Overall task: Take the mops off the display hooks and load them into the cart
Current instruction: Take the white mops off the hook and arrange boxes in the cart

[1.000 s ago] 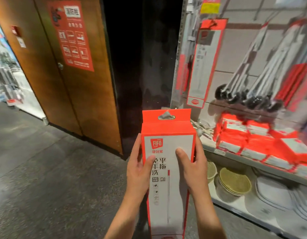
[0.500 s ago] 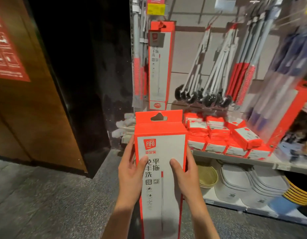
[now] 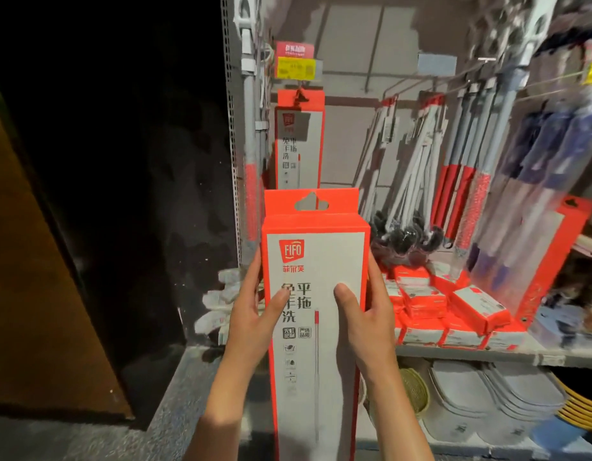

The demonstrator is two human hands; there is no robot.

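Held box: a tall, flat orange-and-white cardboard mop box (image 3: 316, 327) with a matte printed face, a red "FIFO" logo near the top and an orange hang tab with a cut-out hole; it stands upright in front of the display, its lower end running out of view at the bottom.
Left hand: the left hand (image 3: 254, 314) grips the box's left edge, thumb lying across the white front panel, fingers wrapped behind the side.
Right hand: the right hand (image 3: 364, 314) grips the right edge at about the same height, thumb on the front, fingers round the back.
Box relative to hands: clamped between the two hands, which sit on its upper half, just below the logo.
Hanging box: a second orange-and-white mop box (image 3: 299, 141) of the same print hangs on a hook directly behind and above the held one.
Neighbouring stock: a bundle of slim white-handled brushes with black bristle heads (image 3: 401, 207) hangs to the right, beside red-and-grey poles in clear glossy wrap (image 3: 467, 181).
Shelf: a grey metal shelf (image 3: 487, 356) carries stacked small orange-and-white packets (image 3: 454, 307).
Below: pale moulded plastic basins (image 3: 467, 394) sit nested under the shelf.
Left side: a dark glossy panel (image 3: 121, 161).
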